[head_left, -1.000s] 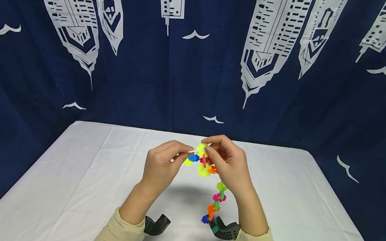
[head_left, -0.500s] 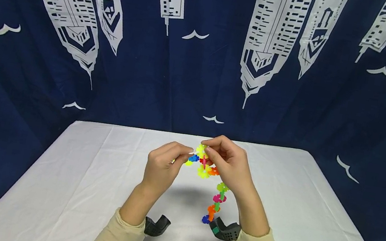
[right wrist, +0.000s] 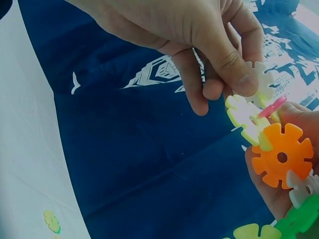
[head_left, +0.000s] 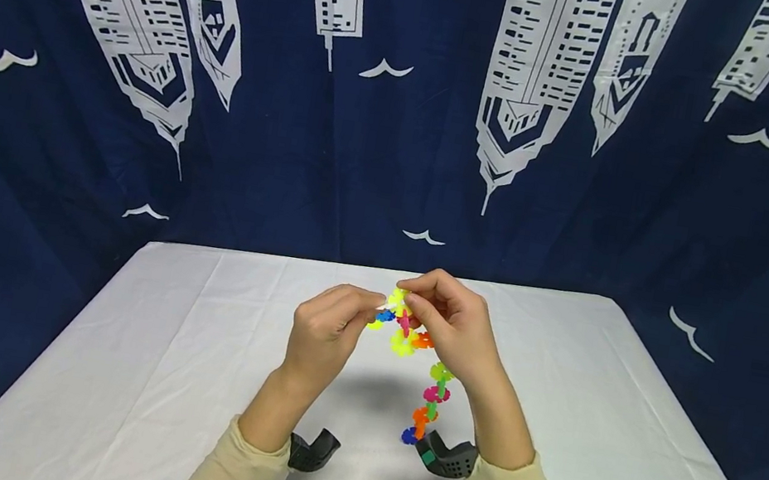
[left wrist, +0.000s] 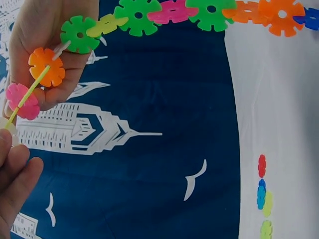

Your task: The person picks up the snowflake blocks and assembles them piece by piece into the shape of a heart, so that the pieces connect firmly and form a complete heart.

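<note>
In the head view my left hand (head_left: 329,328) is raised over the table and pinches a white notched plastic disc (right wrist: 260,79) between thumb and fingers. My right hand (head_left: 450,326) faces it and pinches the top end of a chain of interlocking discs, by a yellow disc (head_left: 397,301). Pink (left wrist: 22,101), orange (left wrist: 46,67) and green (left wrist: 79,34) discs follow along the chain, which hangs past the right wrist to a dark blue disc (head_left: 410,435) at its low end. The white disc is close against the yellow one; whether their slots interlock I cannot tell.
Loose discs lie on the white table (head_left: 184,359) behind the hands, among them a blue one (head_left: 385,316) and a red one (left wrist: 262,166). Black wrist mounts (head_left: 314,449) sit under both sleeves. A dark blue curtain (head_left: 383,156) with white building prints hangs behind the table.
Both hands stay nearly in place, with the white disc held against the yellow one. The chain's upper part shifts slightly.
</note>
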{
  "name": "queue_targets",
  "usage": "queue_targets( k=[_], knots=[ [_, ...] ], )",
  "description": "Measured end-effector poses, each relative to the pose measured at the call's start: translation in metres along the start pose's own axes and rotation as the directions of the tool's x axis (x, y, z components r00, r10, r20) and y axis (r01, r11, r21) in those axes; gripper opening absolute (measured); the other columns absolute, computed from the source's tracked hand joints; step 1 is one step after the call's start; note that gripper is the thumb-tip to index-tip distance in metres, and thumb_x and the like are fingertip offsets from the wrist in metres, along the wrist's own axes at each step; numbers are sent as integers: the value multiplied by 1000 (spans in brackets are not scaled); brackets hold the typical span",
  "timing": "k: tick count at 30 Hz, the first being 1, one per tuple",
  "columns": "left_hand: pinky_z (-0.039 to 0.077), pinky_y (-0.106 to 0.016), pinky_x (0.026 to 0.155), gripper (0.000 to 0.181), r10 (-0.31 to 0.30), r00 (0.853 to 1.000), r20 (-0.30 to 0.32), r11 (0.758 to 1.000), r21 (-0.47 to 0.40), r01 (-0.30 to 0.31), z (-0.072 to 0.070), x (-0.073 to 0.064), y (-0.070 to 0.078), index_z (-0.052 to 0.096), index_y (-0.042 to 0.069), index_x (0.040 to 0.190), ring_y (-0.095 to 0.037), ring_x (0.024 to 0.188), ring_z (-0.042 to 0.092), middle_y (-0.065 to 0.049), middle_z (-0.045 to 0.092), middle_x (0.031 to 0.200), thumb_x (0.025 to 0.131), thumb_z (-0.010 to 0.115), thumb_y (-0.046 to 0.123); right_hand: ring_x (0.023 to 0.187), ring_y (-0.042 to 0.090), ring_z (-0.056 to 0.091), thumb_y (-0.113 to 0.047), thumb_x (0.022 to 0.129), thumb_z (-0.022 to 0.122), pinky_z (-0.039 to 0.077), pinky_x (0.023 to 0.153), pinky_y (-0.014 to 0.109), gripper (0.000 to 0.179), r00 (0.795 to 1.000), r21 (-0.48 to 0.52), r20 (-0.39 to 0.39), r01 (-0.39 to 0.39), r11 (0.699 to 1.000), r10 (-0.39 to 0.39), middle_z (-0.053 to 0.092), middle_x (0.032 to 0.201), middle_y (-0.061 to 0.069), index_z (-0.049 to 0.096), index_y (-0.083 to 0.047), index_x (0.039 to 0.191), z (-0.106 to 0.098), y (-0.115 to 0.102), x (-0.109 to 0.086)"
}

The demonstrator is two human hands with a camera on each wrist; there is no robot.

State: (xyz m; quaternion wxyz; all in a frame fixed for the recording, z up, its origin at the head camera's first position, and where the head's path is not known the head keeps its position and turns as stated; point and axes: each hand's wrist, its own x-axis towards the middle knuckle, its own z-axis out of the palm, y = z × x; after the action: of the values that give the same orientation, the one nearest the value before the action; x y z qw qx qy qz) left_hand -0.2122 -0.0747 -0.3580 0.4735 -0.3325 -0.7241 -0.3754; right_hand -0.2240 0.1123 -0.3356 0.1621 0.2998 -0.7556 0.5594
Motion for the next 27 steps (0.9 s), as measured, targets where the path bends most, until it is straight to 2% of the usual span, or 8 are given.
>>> queue_targets(
  k=[7,10,13,16,19,22,24,27],
  knots=[
    [58,-18,69,12,-68,998,12,997,-37,69,0,-2,-6,76,2,88,-17,72,73,-9,77,84,79,79,-5,66,16,61,-5,96,64,57,60,28,16,999,-28,35,11,1000,-10,64,79,8,70,-6,111,-1,4,0],
    [57,-17,66,11,-92,996,3,995,-46,92,-2,-2,-9,76,2,88,-15,68,69,-10,77,83,79,79,-4,69,16,63,-6,97,63,56,62,26,19,997,-29,79,-1,1000,4,64,80,8,67,-8,116,-5,8,1],
    [57,-16,66,11,-116,993,-19,991,-65,115,-3,-2,-11,76,2,88,-16,67,70,-10,77,82,79,79,-5,76,17,65,-10,98,63,57,67,26,22,988,-34,147,-52,998,56,67,88,8,65,-9,119,-13,12,1],
    [58,-17,67,11,-135,990,-42,987,-94,131,-4,-2,-14,76,1,88,-17,68,72,-11,77,83,79,79,-5,87,18,68,-12,99,62,58,77,29,21,958,-26,263,-115,993,118,70,100,8,66,-10,119,-23,18,1],
    [58,-17,66,12,-146,987,-60,985,-106,139,-5,-2,-17,76,1,89,-18,67,72,-11,77,84,80,78,-7,92,20,70,-13,99,61,59,83,31,19,908,-25,383,-174,984,170,71,107,7,67,-12,117,-32,23,0],
    [58,-17,65,13,-160,984,-74,983,-104,152,-5,-3,-19,77,3,89,-17,65,72,-10,77,84,80,77,-7,90,22,72,-14,99,61,60,85,33,17,879,-24,440,-193,981,184,72,106,7,67,-13,116,-36,26,0],
    [58,-18,63,11,-173,981,-83,982,-96,165,-4,-3,-19,76,3,88,-16,64,71,-10,77,84,81,77,-6,86,25,72,-13,99,61,60,81,34,17,884,-18,433,-187,982,177,73,103,8,68,-12,115,-38,28,0],
    [58,-18,62,10,-205,974,-92,976,-93,196,-3,-3,-19,75,4,88,-15,62,71,-9,77,82,82,77,-3,84,25,71,-12,99,62,60,77,32,14,914,-18,374,-161,987,156,73,98,8,68,-10,112,-38,29,0]
  ],
)
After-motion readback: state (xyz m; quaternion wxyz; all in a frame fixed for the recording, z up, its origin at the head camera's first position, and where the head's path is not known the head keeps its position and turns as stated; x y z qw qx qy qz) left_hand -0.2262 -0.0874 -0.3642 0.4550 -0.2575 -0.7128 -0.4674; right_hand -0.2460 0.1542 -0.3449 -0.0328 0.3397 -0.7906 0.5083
